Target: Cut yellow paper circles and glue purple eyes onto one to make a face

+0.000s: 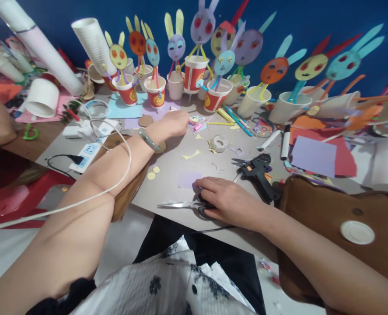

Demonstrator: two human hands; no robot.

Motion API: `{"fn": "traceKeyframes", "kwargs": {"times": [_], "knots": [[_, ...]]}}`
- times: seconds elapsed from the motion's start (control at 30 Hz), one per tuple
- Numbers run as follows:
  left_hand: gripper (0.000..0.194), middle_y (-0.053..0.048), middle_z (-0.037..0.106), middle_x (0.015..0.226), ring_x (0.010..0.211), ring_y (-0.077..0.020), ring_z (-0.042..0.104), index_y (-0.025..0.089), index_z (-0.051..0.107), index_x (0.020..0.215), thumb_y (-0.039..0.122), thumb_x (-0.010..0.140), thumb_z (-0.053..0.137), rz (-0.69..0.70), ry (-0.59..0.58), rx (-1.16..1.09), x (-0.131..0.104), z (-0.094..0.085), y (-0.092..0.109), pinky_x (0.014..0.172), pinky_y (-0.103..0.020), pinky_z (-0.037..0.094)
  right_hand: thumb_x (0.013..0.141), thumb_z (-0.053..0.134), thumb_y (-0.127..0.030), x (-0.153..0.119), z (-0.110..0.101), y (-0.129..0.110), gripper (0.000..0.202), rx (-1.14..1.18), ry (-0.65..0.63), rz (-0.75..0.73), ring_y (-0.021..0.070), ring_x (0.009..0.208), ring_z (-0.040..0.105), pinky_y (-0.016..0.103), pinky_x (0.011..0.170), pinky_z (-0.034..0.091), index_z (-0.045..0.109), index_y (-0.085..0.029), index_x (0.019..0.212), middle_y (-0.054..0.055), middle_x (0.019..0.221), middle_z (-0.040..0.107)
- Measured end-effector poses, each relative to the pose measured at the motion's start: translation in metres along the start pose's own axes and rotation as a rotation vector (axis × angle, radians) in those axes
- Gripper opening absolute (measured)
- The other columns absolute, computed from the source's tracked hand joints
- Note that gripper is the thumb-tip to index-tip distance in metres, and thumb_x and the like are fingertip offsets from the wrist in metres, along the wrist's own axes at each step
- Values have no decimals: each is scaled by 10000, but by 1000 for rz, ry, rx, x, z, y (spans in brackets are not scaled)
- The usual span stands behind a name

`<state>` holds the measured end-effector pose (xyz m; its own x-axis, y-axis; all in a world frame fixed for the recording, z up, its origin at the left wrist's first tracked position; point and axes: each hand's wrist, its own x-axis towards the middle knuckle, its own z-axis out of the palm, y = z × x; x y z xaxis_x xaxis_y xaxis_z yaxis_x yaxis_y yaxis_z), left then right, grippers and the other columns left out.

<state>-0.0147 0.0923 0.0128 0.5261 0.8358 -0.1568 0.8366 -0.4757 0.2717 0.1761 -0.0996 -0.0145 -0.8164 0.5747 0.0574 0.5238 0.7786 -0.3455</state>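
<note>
My right hand (228,199) is closed round the black handles of a pair of scissors (177,204), whose blades point left near the table's front edge. A small piece of purple paper (189,180) lies flat just beyond the blades, by my right fingertips. My left hand (176,123) wears a bangle on its wrist and reaches to the middle of the table. Its fingers are curled down, and what they hold, if anything, is hidden. A pink marker (198,126) and small paper scraps (197,119) lie right beside it.
Paper cups (215,98) with rabbit-faced figures line the back. A black glue gun (259,175) and a tape roll (220,142) lie right of centre. A brown cushion (318,227) is at right. A white cable (128,162) crosses my left arm from a power strip (89,151).
</note>
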Motion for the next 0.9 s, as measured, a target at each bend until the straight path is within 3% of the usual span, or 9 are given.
{"fn": "traceKeyframes", "kwargs": {"times": [0.1, 0.27, 0.47, 0.7, 0.9], "knots": [[237, -169, 724, 981, 883, -234, 653, 88, 742, 974, 140, 841, 552, -54, 41, 113, 1, 0, 1, 747, -323, 426, 817, 746, -220, 0, 0, 0, 169, 2, -11, 6, 298, 1055, 683, 445, 900, 589, 679, -129, 943, 176, 1210, 686], [273, -178, 726, 952, 865, -254, 660, 78, 744, 994, 267, 874, 587, 8, 74, 102, 4, 10, 4, 749, -336, 437, 808, 755, -214, 0, 1, -1, 195, 2, -12, 10, 293, 1052, 676, 442, 894, 590, 680, -126, 966, 166, 1194, 685], [235, -154, 723, 878, 809, -229, 646, 87, 751, 906, 190, 875, 543, -29, 81, 65, 8, 6, 2, 740, -331, 434, 804, 761, -227, 2, 5, 3, 176, -99, 26, 26, 303, 1032, 671, 444, 917, 578, 682, -122, 922, 174, 1134, 685], [149, -74, 720, 956, 833, -159, 614, 148, 711, 949, 145, 830, 622, -55, 223, -139, 11, -4, -11, 753, -264, 443, 818, 748, -238, 1, 10, 15, 187, -125, 81, 71, 315, 1059, 657, 470, 938, 566, 682, -119, 947, 189, 1167, 670], [295, -64, 725, 971, 825, -148, 612, 139, 706, 1059, 93, 770, 675, -54, 241, -216, 10, -8, -11, 718, -261, 442, 847, 710, -241, 0, 9, 14, 175, -128, 84, 74, 319, 1062, 654, 473, 927, 564, 684, -122, 972, 192, 1168, 668]]}}
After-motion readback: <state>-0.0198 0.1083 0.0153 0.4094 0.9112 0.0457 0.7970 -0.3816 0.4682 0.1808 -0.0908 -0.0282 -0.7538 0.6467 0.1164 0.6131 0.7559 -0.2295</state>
